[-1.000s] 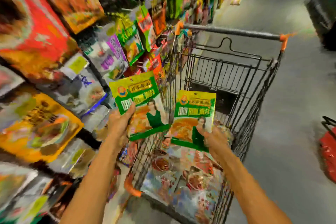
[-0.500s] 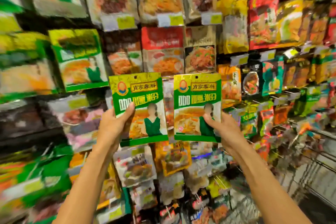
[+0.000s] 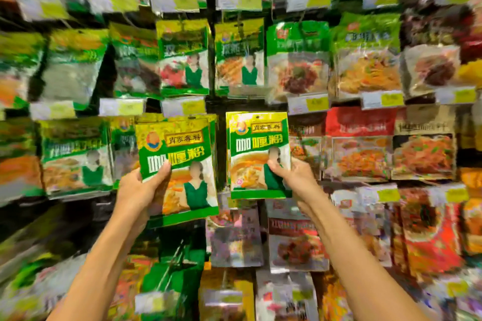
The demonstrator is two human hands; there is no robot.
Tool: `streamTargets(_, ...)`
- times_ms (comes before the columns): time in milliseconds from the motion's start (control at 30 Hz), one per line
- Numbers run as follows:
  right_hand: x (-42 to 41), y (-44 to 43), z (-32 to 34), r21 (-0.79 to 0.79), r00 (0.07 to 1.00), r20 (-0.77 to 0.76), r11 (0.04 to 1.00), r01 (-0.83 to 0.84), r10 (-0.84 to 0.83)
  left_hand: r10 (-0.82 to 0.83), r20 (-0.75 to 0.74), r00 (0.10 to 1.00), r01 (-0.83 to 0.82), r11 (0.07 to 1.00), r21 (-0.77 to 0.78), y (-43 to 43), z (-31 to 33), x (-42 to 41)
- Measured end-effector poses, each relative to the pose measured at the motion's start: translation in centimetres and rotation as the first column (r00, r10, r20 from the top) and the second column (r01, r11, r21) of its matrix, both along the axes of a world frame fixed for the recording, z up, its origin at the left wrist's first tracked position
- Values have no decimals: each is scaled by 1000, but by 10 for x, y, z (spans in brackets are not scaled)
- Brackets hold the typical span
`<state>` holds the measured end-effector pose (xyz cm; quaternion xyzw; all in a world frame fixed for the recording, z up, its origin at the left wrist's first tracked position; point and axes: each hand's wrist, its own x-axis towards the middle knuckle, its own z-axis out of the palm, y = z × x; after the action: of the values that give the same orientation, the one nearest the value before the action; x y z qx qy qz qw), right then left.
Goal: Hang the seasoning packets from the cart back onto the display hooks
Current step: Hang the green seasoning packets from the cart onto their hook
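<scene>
Far L: blurry green pkts [image 3: 75, 156] hung in rows on display wall [image 3: 216, 105], white-yellow price tags [image 3: 122, 107] under the rows. Next, L hand [image 3: 138, 190], arm up from lower L, gripping L pkt [image 3: 182, 172] at its lower L edge. Thumb [image 3: 163, 168] flat across front, other fingers behind pkt, out of sight. Green-yellow seasoning pkt w/ food pic, tilted a bit, top leaning L. Held right in front of a hanging bunch [image 3: 213, 135] of same-looking pkts, edges peeking out behind. Touching them or not, can't tell.

Just R, narrow gap between: R pkt [image 3: 258, 156], same design, upright, small hang hole [image 3: 257, 117] at top centre. Pinched at lower R by R hand [image 3: 294, 180], thumb on front over the printed figure, rest of fingers behind pkt. Both pkts up at mid-display, close to the wall.

Further R: red & orange pkts [image 3: 360, 143], blurred, w/ more tags. Hooks too blurred to pick out.
</scene>
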<state>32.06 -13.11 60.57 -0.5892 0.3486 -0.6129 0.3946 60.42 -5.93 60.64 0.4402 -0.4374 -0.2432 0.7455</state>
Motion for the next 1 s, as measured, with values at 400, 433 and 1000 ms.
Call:
streamTargets(400,27,-40,28,106,1000,22,994,15,-17,-47,-27,999,45,997,-62,-21,13,1)
streamTargets(433,26,-42,27,117,1000,28,993,8,-11,-47,-31,998,45,997,-68,-22,13,-1)
streamTargets(1000,38,-9,2,-277,994,-20,955,102,-111,-113,15,994,113,993,-29,-50,17,-57)
